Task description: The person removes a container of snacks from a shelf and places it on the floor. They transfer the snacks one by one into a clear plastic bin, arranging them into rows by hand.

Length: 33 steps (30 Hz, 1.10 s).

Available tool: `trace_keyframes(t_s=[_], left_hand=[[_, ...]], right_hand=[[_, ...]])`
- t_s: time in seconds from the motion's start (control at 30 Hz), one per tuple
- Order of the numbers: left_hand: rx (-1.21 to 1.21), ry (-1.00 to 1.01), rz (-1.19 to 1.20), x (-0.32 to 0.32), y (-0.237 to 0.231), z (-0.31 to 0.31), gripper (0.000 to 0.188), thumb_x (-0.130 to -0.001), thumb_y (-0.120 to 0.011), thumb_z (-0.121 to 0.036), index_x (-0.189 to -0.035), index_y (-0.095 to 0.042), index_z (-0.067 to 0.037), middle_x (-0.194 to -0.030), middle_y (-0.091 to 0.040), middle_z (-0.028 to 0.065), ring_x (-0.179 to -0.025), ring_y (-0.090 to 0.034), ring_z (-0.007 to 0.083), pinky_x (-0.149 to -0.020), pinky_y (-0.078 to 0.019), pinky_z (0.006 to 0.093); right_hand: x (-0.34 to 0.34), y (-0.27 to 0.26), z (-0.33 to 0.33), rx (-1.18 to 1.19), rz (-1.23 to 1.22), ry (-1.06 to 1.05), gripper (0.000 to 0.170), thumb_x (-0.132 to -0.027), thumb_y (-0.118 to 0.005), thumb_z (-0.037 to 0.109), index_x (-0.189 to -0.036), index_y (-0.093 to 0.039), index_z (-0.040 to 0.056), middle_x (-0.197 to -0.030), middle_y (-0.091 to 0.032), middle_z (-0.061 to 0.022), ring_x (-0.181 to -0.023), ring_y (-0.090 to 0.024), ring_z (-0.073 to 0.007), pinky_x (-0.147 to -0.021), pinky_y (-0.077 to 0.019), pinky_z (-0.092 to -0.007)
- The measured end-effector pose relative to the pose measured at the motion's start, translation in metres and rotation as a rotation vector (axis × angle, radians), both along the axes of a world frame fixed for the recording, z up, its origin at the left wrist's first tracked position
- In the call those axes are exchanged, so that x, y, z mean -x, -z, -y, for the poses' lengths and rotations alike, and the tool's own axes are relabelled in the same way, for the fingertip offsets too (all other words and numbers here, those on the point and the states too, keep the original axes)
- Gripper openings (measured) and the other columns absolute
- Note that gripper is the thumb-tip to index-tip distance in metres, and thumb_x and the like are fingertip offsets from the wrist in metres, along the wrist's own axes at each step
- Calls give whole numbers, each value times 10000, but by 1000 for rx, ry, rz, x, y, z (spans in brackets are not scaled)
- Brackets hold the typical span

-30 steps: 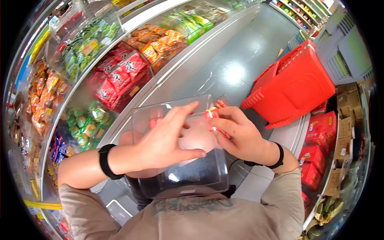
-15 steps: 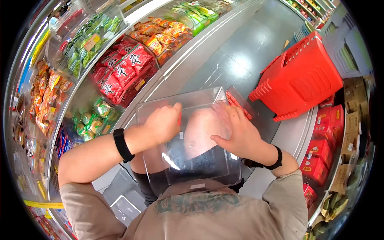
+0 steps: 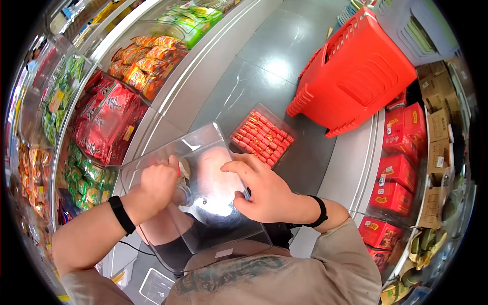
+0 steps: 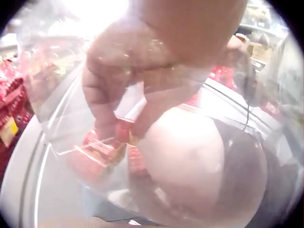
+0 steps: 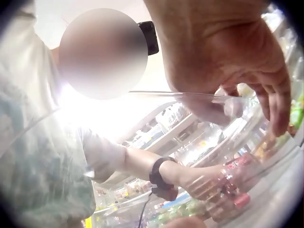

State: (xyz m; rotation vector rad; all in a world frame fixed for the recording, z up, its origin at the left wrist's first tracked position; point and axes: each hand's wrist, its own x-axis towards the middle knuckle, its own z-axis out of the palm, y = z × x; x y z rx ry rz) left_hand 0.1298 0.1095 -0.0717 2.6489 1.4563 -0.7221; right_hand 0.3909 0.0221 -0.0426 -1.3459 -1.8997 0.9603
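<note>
A clear plastic bin (image 3: 201, 147) sits tilted across the person's lap, and the legs show through it. Low on its left side, the left hand (image 3: 158, 181) is curled, its fingertips pinching a small red-wrapped piece (image 4: 124, 130). More red wrapping shows below those fingertips in the left wrist view, blurred through the plastic. At the bin's right rim is the right hand (image 3: 264, 188), fingers loosely bent and the thumb apart from them. Beyond the bin, a clear tray (image 3: 233, 136) on the floor holds rows of red-wrapped rolls (image 3: 259, 131).
Shelves at left carry bins of red packets (image 3: 104, 119), orange packets (image 3: 150, 63) and green packets (image 3: 195, 23). A large red basket (image 3: 356, 76) stands at the right, before grey baskets (image 3: 414, 30). Red boxes (image 3: 391, 198) and brown cartons (image 3: 438, 119) line the right side.
The left hand has turned from spread to curled around a red piece. The right hand has let go of its red piece and moved to the bin's rim. The floor tray has come into view.
</note>
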Motion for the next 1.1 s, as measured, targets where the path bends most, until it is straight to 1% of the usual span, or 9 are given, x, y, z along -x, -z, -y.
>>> trace_keyframes(t_s=[0.1,0.47,0.6,0.63,0.7,0.83,0.93,1.03,1.1], left_hand=[[-53,69,17,3,5,3,403,-783,-692,-104,-1132,-530,14,-972,-668,160,-837,-722,294,-700,-592,371],[170,-5,279,4,-53,2,560,-792,-777,-235,-1232,-541,19,-1129,-617,233,-1008,-635,412,-851,-526,453],[-52,27,375,29,-72,7,488,-780,-781,-176,-1178,-579,20,-1133,-608,229,-1050,-596,407,-886,-494,453],[-124,15,398,38,-73,6,470,-776,-781,-156,-1164,-586,23,-1138,-604,228,-1057,-587,404,-890,-488,450],[-168,-106,446,63,-71,14,452,-771,-767,-113,-1163,-591,26,-1162,-586,219,-1053,-572,392,-898,-473,444],[-615,-106,334,78,-51,8,663,-779,-733,-45,-1390,-479,-12,-1152,-546,165,-1007,-544,303,-858,-452,379],[-265,-732,692,85,-42,11,783,-801,-698,-34,-1506,-357,-43,-1095,-585,123,-929,-563,201,-806,-453,316],[124,-949,994,113,-26,13,782,-860,-618,-31,-1558,-266,-64,-1004,-619,76,-827,-546,116,-718,-443,230],[287,-1012,941,113,-23,17,735,-877,-578,16,-1535,-255,-35,-935,-653,101,-766,-616,138,-629,-526,258]], right_hand=[[-4,3,-1,-34,4,16,534,-767,-667,76,-1283,-535,104,-1327,-495,-190,-1094,-584,-343,-869,-513,-379],[-52,30,-35,49,-242,-316,761,-831,-754,374,-1493,-422,195,-1402,-429,-176,-1244,-510,-384,-927,-515,-427],[-95,138,-81,386,-502,11,506,-890,-664,261,-1332,-554,39,-1135,-672,-181,-1047,-662,-287,-871,-533,-387],[-113,182,-99,152,-197,200,435,-908,-640,289,-1240,-598,11,-1059,-694,-183,-988,-679,-310,-847,-534,-402],[-157,267,-121,310,387,381,349,-941,-615,262,-1184,-602,13,-1129,-665,-195,-1035,-659,-317,-877,-524,-429],[-208,382,-129,494,915,235,457,-935,-562,192,-1372,-462,106,-1225,-617,-185,-1050,-648,-384,-919,-521,-467],[-219,448,-129,523,1035,325,396,-971,-500,253,-1356,-512,161,-1239,-590,-187,-1101,-621,-401,-846,-527,-575],[-207,465,-136,554,1214,360,391,-983,-468,243,-1364,-506,164,-1207,-593,-197,-1079,-621,-404,-807,-524,-594],[-202,469,-131,509,1352,333,410,-966,-501,237,-1366,-492,146,-1219,-585,-187,-1090,-608,-378,-777,-533,-571]])
